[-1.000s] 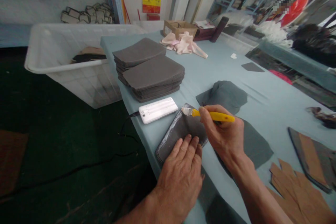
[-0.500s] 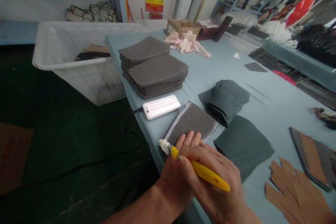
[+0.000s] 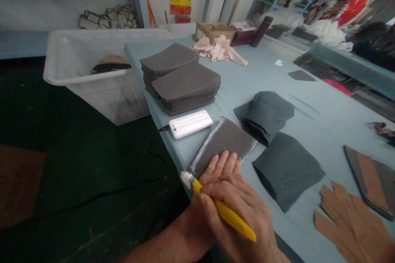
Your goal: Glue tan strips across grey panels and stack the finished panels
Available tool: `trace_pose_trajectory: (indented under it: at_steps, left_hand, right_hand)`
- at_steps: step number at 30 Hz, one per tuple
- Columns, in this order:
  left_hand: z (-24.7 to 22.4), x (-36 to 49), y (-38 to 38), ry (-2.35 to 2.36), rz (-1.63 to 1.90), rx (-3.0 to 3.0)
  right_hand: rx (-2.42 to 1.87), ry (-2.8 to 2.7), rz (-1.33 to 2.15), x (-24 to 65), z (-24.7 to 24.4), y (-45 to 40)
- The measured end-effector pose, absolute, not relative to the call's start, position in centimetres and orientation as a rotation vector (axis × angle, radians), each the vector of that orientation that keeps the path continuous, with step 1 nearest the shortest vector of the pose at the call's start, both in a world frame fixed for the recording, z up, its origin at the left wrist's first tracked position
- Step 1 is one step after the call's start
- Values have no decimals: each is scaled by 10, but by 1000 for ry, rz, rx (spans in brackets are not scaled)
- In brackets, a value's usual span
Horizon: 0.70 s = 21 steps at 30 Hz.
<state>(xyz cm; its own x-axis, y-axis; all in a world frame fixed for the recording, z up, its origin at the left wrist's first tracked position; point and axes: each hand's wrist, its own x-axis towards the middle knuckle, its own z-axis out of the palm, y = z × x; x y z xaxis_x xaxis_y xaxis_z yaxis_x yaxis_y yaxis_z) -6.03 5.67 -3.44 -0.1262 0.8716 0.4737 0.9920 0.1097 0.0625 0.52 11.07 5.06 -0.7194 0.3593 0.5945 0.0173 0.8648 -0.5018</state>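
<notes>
My right hand (image 3: 243,209) grips a brush (image 3: 230,215) by its yellow handle. White paste coats the bristles, which are at the near left corner of a dark grey panel (image 3: 226,137). White streaks run along the panel's left and right edges. My left hand (image 3: 220,166) lies flat on the panel with its fingers stretched out, partly hidden under the right hand. Beyond the panel's left edge rests a white phone-like device (image 3: 190,124) with a black cable. To the right are a folded dark green cloth piece (image 3: 288,168) and a bunched one (image 3: 267,113).
Stacked grey panels (image 3: 188,80) stand farther back on the blue-green table (image 3: 249,78). Brown strips (image 3: 348,222) lie at the near right. A white plastic bin (image 3: 101,86) stands off the table's left edge. Pink cloth (image 3: 220,49) and a cardboard box (image 3: 214,31) sit at the back.
My right hand and the brush have shifted slightly left and toward me, so the bristles now reach the panel's corner at the table edge. My left hand stays on the panel.
</notes>
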Motion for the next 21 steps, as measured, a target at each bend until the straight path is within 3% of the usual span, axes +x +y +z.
trace_pose_trajectory:
  at_steps: [6,14,21]
  left_hand:
    - [-36,-59,62,-2110,-508,-1936]
    - [-30,-66,56,-2121,-572,-2004]
    - [-36,-68,71,-2231,-748,-2092]
  right_hand:
    - [-385,-2257,548,5,48,115]
    - [-407,-2188,754,10,51,101]
    - [-1042,-1668,792,48,68,118]
